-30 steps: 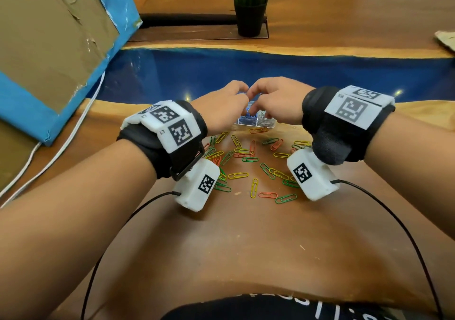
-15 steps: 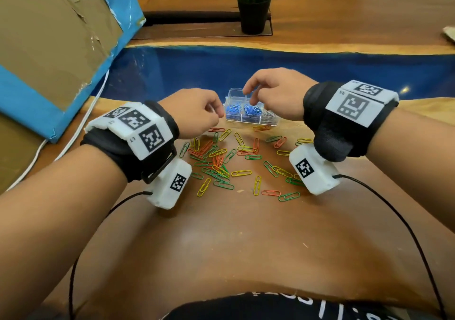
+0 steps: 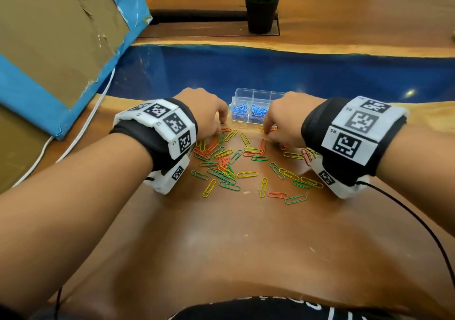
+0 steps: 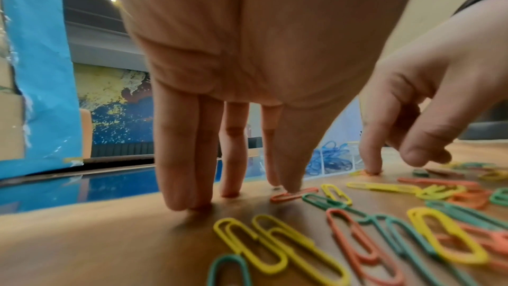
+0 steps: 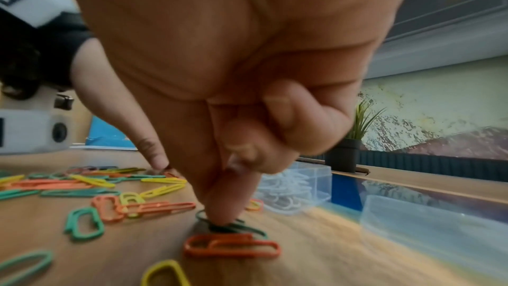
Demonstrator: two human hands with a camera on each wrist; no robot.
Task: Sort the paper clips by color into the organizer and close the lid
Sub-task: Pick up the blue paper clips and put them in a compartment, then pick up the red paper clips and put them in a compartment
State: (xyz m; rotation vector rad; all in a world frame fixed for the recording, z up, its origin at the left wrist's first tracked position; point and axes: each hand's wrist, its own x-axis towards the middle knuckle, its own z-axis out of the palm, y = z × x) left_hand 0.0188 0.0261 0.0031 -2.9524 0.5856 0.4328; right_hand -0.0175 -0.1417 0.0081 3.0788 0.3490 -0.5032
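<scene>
A clear organizer stands open at the table's far edge, with blue clips in two front compartments and pale clips in another. Orange, yellow and green paper clips lie scattered in front of it. My left hand points straight down, its fingertips on the wood and its thumb tip on an orange clip. My right hand is down at the pile's right side. Its index finger presses a dark green clip, its thumb is spread apart, and its other fingers are curled.
A blue resin strip runs behind the organizer. A blue-edged cardboard box leans at the left with a white cable beside it. A potted plant stands at the back. Bare wooden table lies near me.
Both hands have come down from the organizer to the loose clips. The left drew back first; the right followed and now presses a clip.
</scene>
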